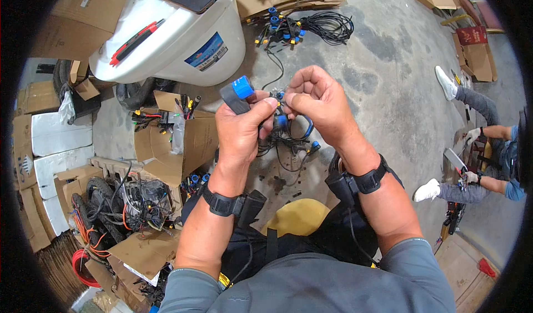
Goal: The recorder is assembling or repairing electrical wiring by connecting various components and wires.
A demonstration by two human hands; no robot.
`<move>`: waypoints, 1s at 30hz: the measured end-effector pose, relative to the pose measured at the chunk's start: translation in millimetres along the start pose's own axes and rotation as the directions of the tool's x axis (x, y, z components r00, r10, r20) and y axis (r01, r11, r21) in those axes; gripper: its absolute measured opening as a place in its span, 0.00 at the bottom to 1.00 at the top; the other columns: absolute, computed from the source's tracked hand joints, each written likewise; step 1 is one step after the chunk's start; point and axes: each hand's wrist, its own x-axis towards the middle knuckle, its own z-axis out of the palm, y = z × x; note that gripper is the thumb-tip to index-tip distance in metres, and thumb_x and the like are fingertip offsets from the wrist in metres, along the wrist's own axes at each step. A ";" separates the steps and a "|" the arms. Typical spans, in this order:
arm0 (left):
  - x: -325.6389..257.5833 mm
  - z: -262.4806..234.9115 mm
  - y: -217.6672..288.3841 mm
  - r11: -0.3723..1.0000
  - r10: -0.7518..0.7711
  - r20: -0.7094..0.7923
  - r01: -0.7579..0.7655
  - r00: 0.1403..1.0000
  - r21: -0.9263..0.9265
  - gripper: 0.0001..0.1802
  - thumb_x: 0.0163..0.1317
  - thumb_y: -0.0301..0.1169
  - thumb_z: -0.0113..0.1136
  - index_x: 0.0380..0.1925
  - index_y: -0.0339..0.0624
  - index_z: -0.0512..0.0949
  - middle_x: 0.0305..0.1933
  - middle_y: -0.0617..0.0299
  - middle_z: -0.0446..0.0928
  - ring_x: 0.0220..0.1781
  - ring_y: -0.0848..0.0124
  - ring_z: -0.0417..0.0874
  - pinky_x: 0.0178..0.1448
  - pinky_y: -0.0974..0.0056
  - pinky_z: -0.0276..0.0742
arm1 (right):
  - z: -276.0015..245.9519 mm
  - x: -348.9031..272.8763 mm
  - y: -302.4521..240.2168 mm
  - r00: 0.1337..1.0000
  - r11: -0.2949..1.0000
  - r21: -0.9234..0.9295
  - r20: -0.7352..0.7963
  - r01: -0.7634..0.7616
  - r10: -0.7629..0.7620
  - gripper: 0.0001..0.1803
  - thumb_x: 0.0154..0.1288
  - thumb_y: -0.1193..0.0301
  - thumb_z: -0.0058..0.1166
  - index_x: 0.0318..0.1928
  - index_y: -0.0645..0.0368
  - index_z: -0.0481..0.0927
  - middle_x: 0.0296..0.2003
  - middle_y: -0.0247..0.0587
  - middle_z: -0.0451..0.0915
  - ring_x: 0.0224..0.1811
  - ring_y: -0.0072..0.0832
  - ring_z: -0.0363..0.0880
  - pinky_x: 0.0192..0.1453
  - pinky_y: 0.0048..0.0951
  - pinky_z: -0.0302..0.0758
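Looming beyond the grip and off to its left is a big white tub (pixel 166 52). An open cardboard box (pixel 197 140) is sitting left of the grip, with cable ends (pixel 191 106) poking out, and a pile of cable harnesses (pixel 333 29) is lying on the floor (pixel 388 116) beyond the grip, slightly right. A smaller tangle of black wires (pixel 288 142) with blue fittings (pixel 316 145) is showing just on the near side of the grip. Now the hands: the left hand (pixel 244 124) is holding a blue-and-black piece (pixel 241 87), thumb tip pointing toward the right hand (pixel 317 102). That right one is bunching thumb and fingers close together; whether it's actually pinching anything, I'm not able to tell. The blue-and-black piece is sticking up at the left side of the grip, and a tiny yellow bit (pixel 278 105) is peeking out between the two hands. My guess is we're looking at a fiddly fingertip step on some small cable part. Next move is probably calling for a steady left and a light, precise pinch from the right, loose wires lying clear.
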 end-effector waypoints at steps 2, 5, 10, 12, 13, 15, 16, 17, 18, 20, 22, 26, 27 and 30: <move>-0.1 -0.6 -0.4 0.999 0.008 -0.017 -0.008 1.000 0.046 0.08 0.55 0.25 0.67 0.33 0.37 0.78 0.23 0.66 0.77 0.18 0.81 0.73 0.20 0.76 0.64 | -1.3 0.7 -6.1 0.999 1.000 -0.011 0.045 -0.019 0.020 0.09 0.60 0.74 0.57 0.40 0.66 0.77 0.29 0.34 0.78 0.30 0.15 0.76 0.34 0.19 0.73; -2.6 0.8 3.6 0.990 0.016 -0.025 -0.012 1.000 0.139 0.08 0.54 0.26 0.69 0.32 0.38 0.79 0.23 0.68 0.76 0.18 0.81 0.73 0.21 0.76 0.65 | -4.9 1.9 -8.9 0.988 0.985 -0.134 0.104 -0.104 0.119 0.08 0.61 0.74 0.57 0.40 0.65 0.77 0.30 0.33 0.78 0.30 0.14 0.74 0.33 0.18 0.71; -0.5 -2.1 5.3 0.978 0.023 0.048 -0.033 0.999 0.208 0.08 0.53 0.26 0.69 0.31 0.39 0.79 0.22 0.69 0.75 0.18 0.82 0.71 0.20 0.76 0.64 | -14.8 2.6 -1.2 0.985 0.970 -0.243 0.155 -0.029 0.069 0.08 0.61 0.74 0.57 0.41 0.63 0.78 0.30 0.30 0.78 0.32 0.15 0.74 0.35 0.20 0.71; -0.1 -2.7 8.9 0.960 -0.085 0.066 0.064 0.994 0.271 0.08 0.52 0.25 0.68 0.31 0.38 0.79 0.22 0.69 0.75 0.18 0.82 0.71 0.20 0.76 0.64 | -16.5 2.1 -1.2 0.984 0.953 -0.301 0.176 0.033 0.022 0.08 0.61 0.73 0.57 0.41 0.63 0.78 0.29 0.30 0.78 0.32 0.16 0.74 0.37 0.21 0.72; 0.0 -2.3 9.2 0.960 -0.086 0.067 0.065 0.994 0.271 0.08 0.52 0.25 0.68 0.31 0.38 0.79 0.22 0.69 0.75 0.18 0.82 0.71 0.20 0.76 0.64 | -17.0 1.6 -2.8 0.986 0.953 -0.303 0.165 0.026 0.025 0.08 0.61 0.73 0.57 0.40 0.63 0.79 0.29 0.30 0.78 0.33 0.16 0.75 0.38 0.22 0.73; -0.1 -2.1 9.1 0.966 -0.140 0.117 0.110 0.983 0.233 0.07 0.52 0.24 0.67 0.30 0.38 0.79 0.21 0.68 0.75 0.17 0.81 0.71 0.19 0.75 0.63 | -17.0 1.3 -4.9 0.988 0.953 -0.303 0.154 0.019 0.030 0.08 0.61 0.73 0.58 0.40 0.63 0.80 0.30 0.30 0.79 0.34 0.17 0.75 0.39 0.23 0.73; -0.4 -1.6 8.4 0.966 -0.141 0.117 0.111 0.983 0.234 0.07 0.52 0.24 0.67 0.30 0.38 0.79 0.21 0.68 0.75 0.17 0.81 0.71 0.19 0.75 0.63 | -16.7 1.5 -5.7 0.988 0.966 -0.258 0.151 0.029 0.011 0.08 0.61 0.73 0.58 0.39 0.63 0.80 0.30 0.30 0.80 0.34 0.17 0.75 0.39 0.23 0.74; -0.7 -1.2 7.2 0.974 -0.132 0.120 0.106 0.984 0.202 0.06 0.52 0.24 0.67 0.30 0.38 0.79 0.21 0.67 0.75 0.16 0.81 0.71 0.18 0.75 0.63 | -16.2 1.6 -6.3 0.989 0.976 -0.213 0.147 0.040 -0.008 0.08 0.61 0.73 0.58 0.39 0.64 0.81 0.30 0.31 0.80 0.34 0.17 0.76 0.39 0.22 0.74; -1.0 -0.9 6.0 0.980 -0.123 0.123 0.101 0.985 0.170 0.06 0.52 0.24 0.66 0.30 0.38 0.79 0.21 0.66 0.76 0.15 0.80 0.71 0.18 0.74 0.62 | -15.5 1.4 -6.8 0.989 0.976 -0.212 0.145 0.040 -0.009 0.08 0.61 0.73 0.58 0.39 0.64 0.81 0.30 0.31 0.80 0.34 0.17 0.76 0.39 0.22 0.74; -1.1 -0.4 3.1 0.985 -0.091 0.115 0.073 0.989 0.154 0.07 0.52 0.25 0.65 0.29 0.37 0.77 0.20 0.64 0.75 0.15 0.77 0.72 0.17 0.73 0.63 | -14.4 1.0 -7.4 0.995 0.978 -0.209 0.096 0.023 -0.003 0.08 0.61 0.74 0.58 0.39 0.64 0.82 0.29 0.31 0.81 0.32 0.16 0.76 0.37 0.21 0.73; -0.9 -0.8 1.0 0.990 -0.058 0.107 0.043 0.993 0.137 0.07 0.52 0.26 0.64 0.29 0.36 0.76 0.20 0.62 0.74 0.15 0.75 0.72 0.17 0.71 0.64 | -13.5 -0.1 -5.9 0.996 0.974 -0.223 0.087 0.041 -0.022 0.08 0.61 0.74 0.58 0.39 0.64 0.82 0.29 0.31 0.80 0.31 0.16 0.76 0.36 0.21 0.73; -3.2 0.9 1.9 0.997 -0.028 0.050 0.024 0.998 0.078 0.05 0.53 0.25 0.64 0.28 0.35 0.79 0.22 0.62 0.78 0.16 0.77 0.74 0.19 0.73 0.66 | -11.1 -3.5 -6.4 0.994 0.949 -0.295 0.064 0.107 -0.092 0.07 0.61 0.74 0.58 0.38 0.64 0.82 0.27 0.31 0.80 0.29 0.16 0.75 0.33 0.21 0.73; -3.8 2.9 2.3 0.998 0.008 0.040 -0.011 0.999 0.068 0.05 0.54 0.25 0.64 0.28 0.35 0.79 0.22 0.62 0.78 0.17 0.76 0.75 0.20 0.73 0.67 | -10.1 -5.1 -4.3 0.994 0.949 -0.295 0.063 0.108 -0.093 0.07 0.61 0.74 0.58 0.38 0.64 0.82 0.27 0.31 0.80 0.29 0.16 0.75 0.33 0.21 0.73; -3.7 2.1 -3.2 0.992 0.096 0.013 -0.097 0.995 0.082 0.06 0.53 0.25 0.63 0.29 0.34 0.76 0.21 0.59 0.76 0.16 0.73 0.75 0.19 0.70 0.68 | -5.8 -9.5 2.3 0.992 0.970 -0.208 0.026 0.125 -0.122 0.06 0.62 0.74 0.57 0.37 0.65 0.81 0.26 0.33 0.80 0.28 0.15 0.74 0.32 0.21 0.73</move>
